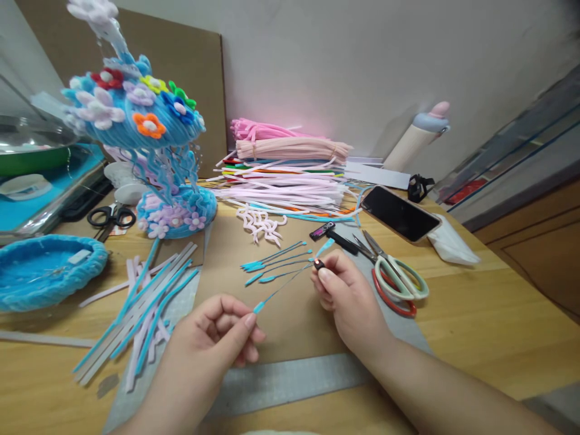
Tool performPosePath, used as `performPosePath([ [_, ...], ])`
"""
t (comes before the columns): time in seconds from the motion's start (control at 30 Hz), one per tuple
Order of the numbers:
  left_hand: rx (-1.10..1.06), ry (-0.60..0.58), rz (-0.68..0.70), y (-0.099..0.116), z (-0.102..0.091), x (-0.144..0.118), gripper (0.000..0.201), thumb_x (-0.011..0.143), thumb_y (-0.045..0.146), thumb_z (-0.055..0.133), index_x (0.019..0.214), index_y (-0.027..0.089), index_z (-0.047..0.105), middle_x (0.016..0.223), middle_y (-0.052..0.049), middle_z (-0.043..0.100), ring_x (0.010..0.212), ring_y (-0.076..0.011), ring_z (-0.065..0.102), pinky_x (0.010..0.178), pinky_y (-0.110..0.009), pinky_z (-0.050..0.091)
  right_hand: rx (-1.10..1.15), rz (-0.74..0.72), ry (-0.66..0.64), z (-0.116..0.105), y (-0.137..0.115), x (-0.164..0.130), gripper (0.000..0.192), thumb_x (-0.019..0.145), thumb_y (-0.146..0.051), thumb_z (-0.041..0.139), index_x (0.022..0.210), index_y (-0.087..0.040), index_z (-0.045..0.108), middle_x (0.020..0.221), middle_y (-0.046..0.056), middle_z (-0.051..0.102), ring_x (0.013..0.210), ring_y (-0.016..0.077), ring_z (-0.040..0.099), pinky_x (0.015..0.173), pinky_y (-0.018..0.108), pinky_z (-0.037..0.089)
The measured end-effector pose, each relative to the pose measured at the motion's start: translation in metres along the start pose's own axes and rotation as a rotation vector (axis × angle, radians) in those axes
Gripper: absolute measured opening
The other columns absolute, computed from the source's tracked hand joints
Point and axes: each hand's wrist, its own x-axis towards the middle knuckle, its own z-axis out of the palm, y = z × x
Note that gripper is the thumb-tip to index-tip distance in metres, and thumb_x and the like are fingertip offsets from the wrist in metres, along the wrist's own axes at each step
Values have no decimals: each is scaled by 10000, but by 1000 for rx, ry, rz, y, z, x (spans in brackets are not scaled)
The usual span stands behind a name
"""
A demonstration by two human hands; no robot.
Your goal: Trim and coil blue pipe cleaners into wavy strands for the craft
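The head camera looks down on a pale wooden table (489,314) with a brown cardboard sheet (281,302) spread across its middle. The left hand (212,338) is curled, thumb and forefinger pinched on the lower blue-tipped end of a thin trimmed blue pipe-cleaner stem (281,290), which slants up and to the right above the cardboard. The right hand (344,296) meets the stem's upper end, fingers closed around a small black tool with a red spot (319,264); what sort of tool it is I cannot tell.

Just beyond the hands, a few more trimmed blue stems (272,263) lie side by side on the cardboard. To the right of the right hand, close by, rest a pair of scissors with pale green handles (399,275) over a pair with red handles (394,302), and past them a black phone (399,212) lies flat. Left of the left hand is a loose scatter of blue and lilac fuzzy strips (145,308).

Farther back stands a tall blue pipe-cleaner sculpture dotted with coloured flowers (136,121), with black-handled scissors (111,215) beside its base and a shallow blue fuzzy dish (45,269) at the left edge. A heap of pink, white and mixed-colour pipe cleaners (285,169) is stacked against the wall, and a cream bottle with a pink cap (417,139) leans nearby.
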Motion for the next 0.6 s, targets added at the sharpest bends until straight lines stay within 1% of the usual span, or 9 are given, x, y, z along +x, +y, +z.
performPosePath([
  [0.07, -5, -3, 0, 0, 1, -1, 277, 648, 365, 742, 693, 168, 552, 547, -9, 681, 427, -89, 570, 425, -156, 406, -4, -9, 13, -1, -1, 1, 116, 842, -318, 503, 787, -221, 472, 659, -42, 437, 514, 97, 305, 462, 230, 242],
  [0.2, -31, 57, 24, 0, 4, -4, 245, 666, 342, 719, 698, 169, 549, 535, 8, 669, 420, -73, 553, 431, -142, 395, -4, -23, 23, -2, -2, 2, 114, 843, -323, 502, 801, -219, 487, 654, -41, 439, 515, 98, 310, 463, 231, 247],
  [0.37, -30, 60, 21, 1, 6, -5, 242, 660, 336, 722, 688, 167, 550, 531, 2, 667, 417, -77, 549, 428, -149, 392, 7, -21, 24, -2, -2, 2, 108, 843, -312, 499, 790, -221, 474, 652, -42, 435, 508, 94, 296, 449, 230, 220],
  [0.47, -16, 40, 18, 0, 2, -3, 243, 663, 337, 728, 693, 168, 556, 541, -4, 673, 422, -85, 560, 427, -156, 402, 13, -21, 26, -2, -3, 2, 106, 846, -307, 494, 790, -221, 467, 654, -40, 428, 506, 92, 292, 436, 230, 193],
  [0.6, 17, -20, -1, -1, -3, 0, 264, 663, 358, 737, 709, 171, 557, 567, -17, 688, 436, -104, 584, 431, -174, 421, 13, -19, 31, -1, -5, 3, 104, 844, -303, 488, 788, -219, 462, 662, -37, 424, 506, 90, 295, 427, 232, 178],
])
